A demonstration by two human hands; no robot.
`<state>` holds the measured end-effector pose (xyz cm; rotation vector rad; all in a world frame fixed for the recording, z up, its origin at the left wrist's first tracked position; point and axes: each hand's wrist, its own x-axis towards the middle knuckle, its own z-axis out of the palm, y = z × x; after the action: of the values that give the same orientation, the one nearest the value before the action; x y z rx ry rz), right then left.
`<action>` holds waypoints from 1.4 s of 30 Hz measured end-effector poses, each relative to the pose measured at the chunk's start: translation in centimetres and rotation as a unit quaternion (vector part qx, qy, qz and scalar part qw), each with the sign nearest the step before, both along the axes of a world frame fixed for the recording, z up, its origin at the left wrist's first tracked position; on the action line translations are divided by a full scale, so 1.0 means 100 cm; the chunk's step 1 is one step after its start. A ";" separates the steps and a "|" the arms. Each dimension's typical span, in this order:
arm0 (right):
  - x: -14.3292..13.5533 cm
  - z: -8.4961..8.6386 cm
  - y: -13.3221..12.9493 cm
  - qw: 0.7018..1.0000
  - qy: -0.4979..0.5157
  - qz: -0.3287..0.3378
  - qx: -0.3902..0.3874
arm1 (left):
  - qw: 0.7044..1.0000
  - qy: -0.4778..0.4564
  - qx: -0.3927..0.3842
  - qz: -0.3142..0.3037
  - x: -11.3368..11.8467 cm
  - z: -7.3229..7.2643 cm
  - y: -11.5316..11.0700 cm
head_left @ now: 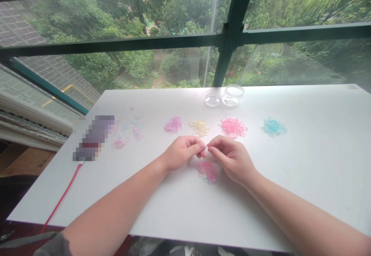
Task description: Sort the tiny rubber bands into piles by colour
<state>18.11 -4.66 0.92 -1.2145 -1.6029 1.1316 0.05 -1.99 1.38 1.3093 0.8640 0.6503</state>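
My left hand (pixel 187 150) and my right hand (pixel 232 156) meet over the middle of the white table (pixel 179 205), fingertips almost touching. Each is closed in a pinch; whatever lies between the fingertips is too small to make out. Just below them is a pile of pink loops (pixel 207 171) with a few bluish ones, thin like small clips or elastic bands. Beyond the hands, similar loops form a purple pile (pixel 173 124), a pale yellow pile (pixel 199 127), a larger pink pile (pixel 233 127) and a teal pile (pixel 273 127).
A clear round jar (pixel 233 95) stands near the window, with its clear lid (pixel 212 100) beside it. Mixed loops (pixel 138 130) lie scattered at left. A blurred-out phone-like object (pixel 95 137) with a red cable (pixel 63 194) rests by the left edge.
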 end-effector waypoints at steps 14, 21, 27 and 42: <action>0.001 0.000 -0.002 0.998 -0.057 -0.008 0.028 | 0.984 0.104 0.124 0.077 0.005 -0.001 -0.014; -0.002 0.000 -0.005 0.993 -0.101 0.002 0.057 | 0.967 0.128 0.193 0.104 0.004 -0.002 -0.017; -0.002 -0.002 -0.006 0.987 -0.137 0.006 0.083 | 0.952 0.155 0.241 0.107 0.004 -0.004 -0.018; 0.012 -0.011 0.006 0.970 -0.215 -0.002 0.112 | 0.836 0.352 0.354 0.227 -0.065 -0.011 0.037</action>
<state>19.32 -4.11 -0.16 -1.3702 -1.9864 0.6841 -6.45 1.66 0.25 2.1068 1.6727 0.9275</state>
